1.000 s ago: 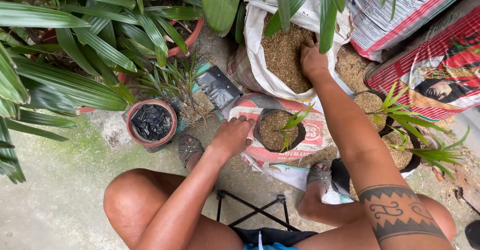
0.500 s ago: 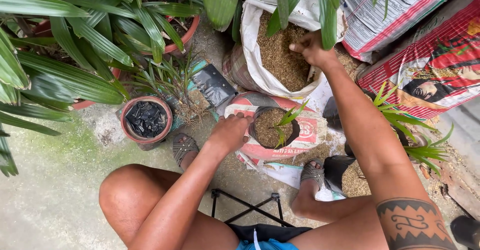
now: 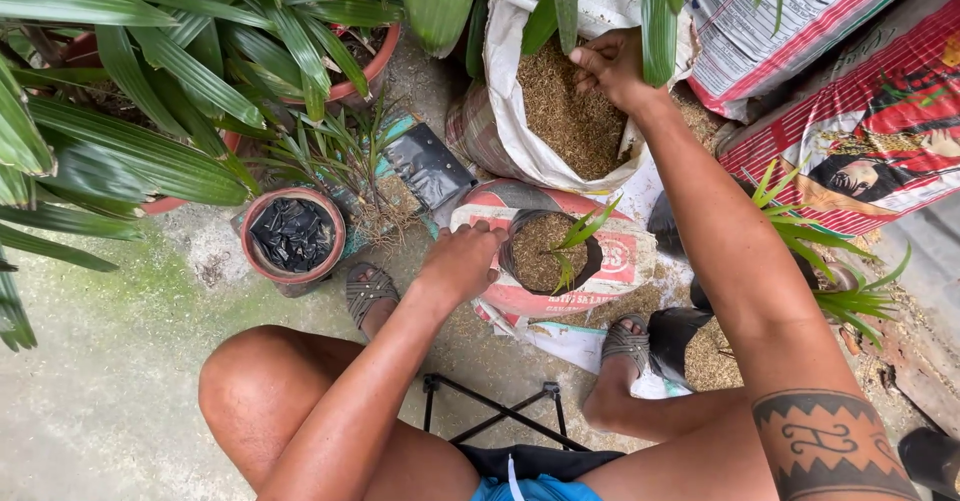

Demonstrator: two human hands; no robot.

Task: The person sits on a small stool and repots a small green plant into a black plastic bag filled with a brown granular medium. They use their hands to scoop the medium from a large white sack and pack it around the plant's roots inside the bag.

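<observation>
My left hand (image 3: 462, 259) grips the rim of a small black grow bag (image 3: 545, 253) filled with brown husk, with a green seedling (image 3: 580, 233) standing in it. The bag rests on a flattened red and white sack (image 3: 620, 261). My right hand (image 3: 612, 65) reaches up into an open white sack (image 3: 505, 91) of brown husk (image 3: 565, 116), fingers curled on a pinch of the husk.
A terracotta pot (image 3: 293, 234) holding crumpled black plastic stands at the left. Palm fronds (image 3: 150, 81) crowd the upper left. Printed sacks (image 3: 860, 131) lean at the right. More bagged seedlings (image 3: 830, 281) sit right of my arm. A folding stool frame (image 3: 490, 411) lies between my legs.
My right hand rose higher in the white sack and its fingers closed on husk. My left hand stayed on the grow bag's rim.
</observation>
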